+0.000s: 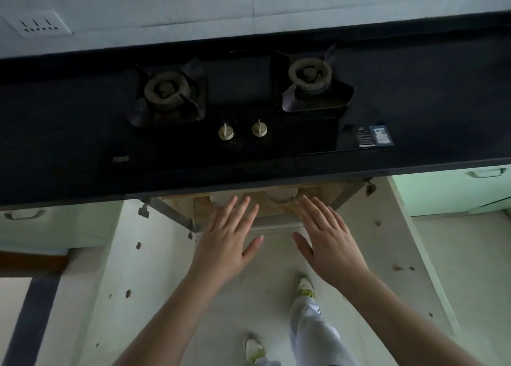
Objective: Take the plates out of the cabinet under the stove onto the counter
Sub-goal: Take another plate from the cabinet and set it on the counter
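Observation:
Under the dark counter (69,177) the cabinet (312,199) stands open, with a wooden shelf inside. Two white plates show at its front edge: one on the left (219,198), one on the right (280,194), both mostly hidden by the counter's lip. My left hand (225,239) is spread flat, fingertips just below the left plate. My right hand (323,235) is also spread flat, fingertips just right of and below the right plate. Neither hand holds anything.
A black two-burner gas stove (237,89) with two knobs (242,131) is set in the counter. Both cabinet doors hang open, left (116,255) and right (401,241). Green cabinet fronts with handles flank them. My feet (304,285) stand on the pale floor.

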A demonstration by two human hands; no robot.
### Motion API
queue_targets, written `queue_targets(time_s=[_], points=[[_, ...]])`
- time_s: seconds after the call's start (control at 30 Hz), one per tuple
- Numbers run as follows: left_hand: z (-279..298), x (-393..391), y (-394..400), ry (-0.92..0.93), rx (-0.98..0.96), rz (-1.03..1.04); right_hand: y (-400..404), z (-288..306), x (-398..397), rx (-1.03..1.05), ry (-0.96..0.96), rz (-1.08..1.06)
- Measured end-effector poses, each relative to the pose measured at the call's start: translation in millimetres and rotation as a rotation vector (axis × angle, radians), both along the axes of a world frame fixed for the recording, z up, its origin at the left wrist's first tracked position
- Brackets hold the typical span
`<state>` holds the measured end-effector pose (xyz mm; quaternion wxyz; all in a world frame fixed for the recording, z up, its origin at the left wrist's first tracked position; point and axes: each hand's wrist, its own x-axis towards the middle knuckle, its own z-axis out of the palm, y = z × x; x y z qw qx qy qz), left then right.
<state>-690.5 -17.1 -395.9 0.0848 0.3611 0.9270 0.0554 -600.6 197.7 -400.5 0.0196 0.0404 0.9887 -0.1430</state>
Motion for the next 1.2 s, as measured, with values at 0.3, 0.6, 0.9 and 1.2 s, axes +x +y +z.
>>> queue_targets(time_s=[0.3, 0.6, 0.9, 1.2], points=[[-99, -19, 30, -0.032, -0.047, 0.034, 15, -94, -39, 0.001, -0.016, 0.060], [-223, -51, 63, -0.021, -0.028, 0.091, 27, -198, -77, 0.015, 0.040, 0.011], [-315, -115, 74, 0.223, 0.113, 0.043, 47, -302, -122, 0.107, 0.130, 0.008], [-384, -143, 87, 0.307, 0.150, 0.052, 72, -378, -150, 0.187, 0.249, -0.009]])
